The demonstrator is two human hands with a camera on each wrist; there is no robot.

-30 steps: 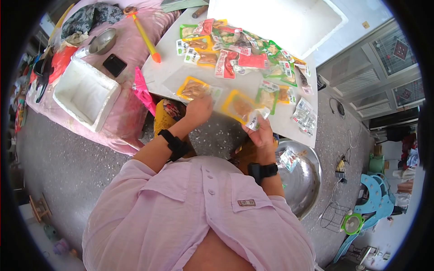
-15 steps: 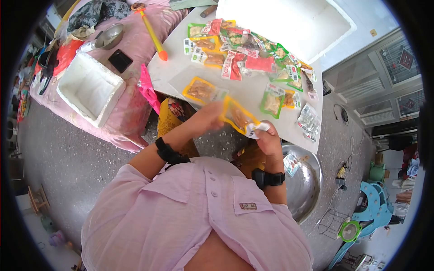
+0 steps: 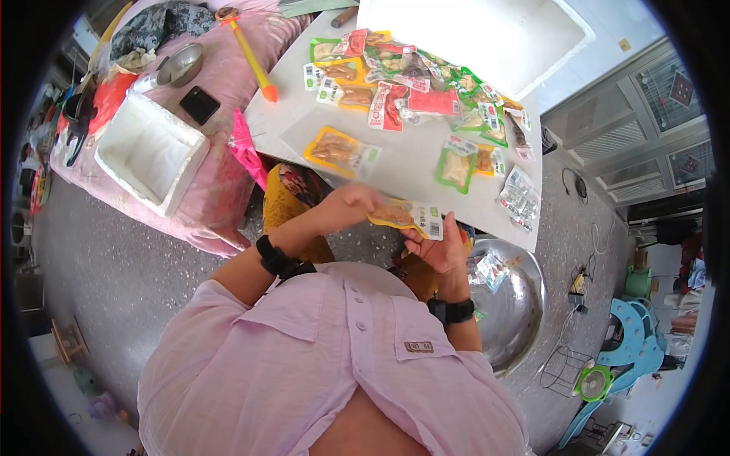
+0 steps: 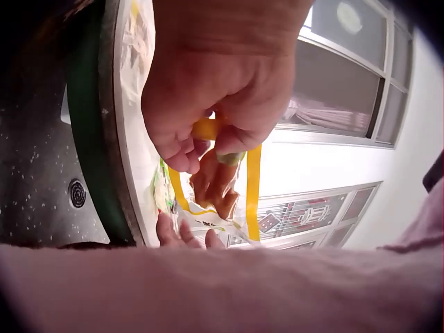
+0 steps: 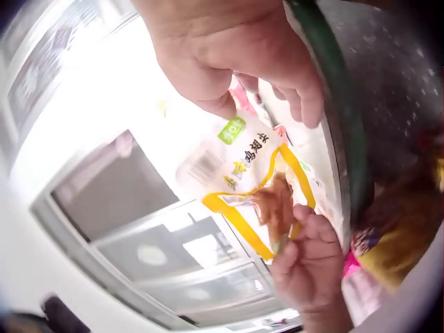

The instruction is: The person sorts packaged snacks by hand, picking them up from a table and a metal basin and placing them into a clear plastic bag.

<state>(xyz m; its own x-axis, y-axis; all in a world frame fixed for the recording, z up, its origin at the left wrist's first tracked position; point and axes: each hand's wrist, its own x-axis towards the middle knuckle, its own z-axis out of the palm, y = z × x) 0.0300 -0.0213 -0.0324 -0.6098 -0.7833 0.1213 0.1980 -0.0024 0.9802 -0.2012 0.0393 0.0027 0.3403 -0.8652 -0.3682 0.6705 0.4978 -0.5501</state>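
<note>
A yellow-edged clear packet of chicken wing tips (image 3: 399, 213) is held up just off the table's near edge. My left hand (image 3: 351, 205) pinches its yellow end between thumb and fingers, plain in the left wrist view. At the packet's white, barcoded end is my right hand (image 3: 439, 249), its fingers extended and its thumb tip right by the corner in the right wrist view. Brown meat (image 5: 274, 208) shows through the clear window. A similar yellow-edged packet (image 3: 334, 150) lies on the table beyond the left hand.
Several food packets (image 3: 395, 99) are heaped on the table (image 3: 281, 114) before a white foam box (image 3: 487, 38). A green-edged packet (image 3: 456, 163) and a silvery one (image 3: 519, 196) lie to the right. Below stands a metal basin (image 3: 517, 319); another foam box (image 3: 144, 152) sits on the bed.
The left hand moved right from the packet on the table to the held packet's yellow end. The held packet came lower and nearer the body, and the right hand's fingers loosened from its white end.
</note>
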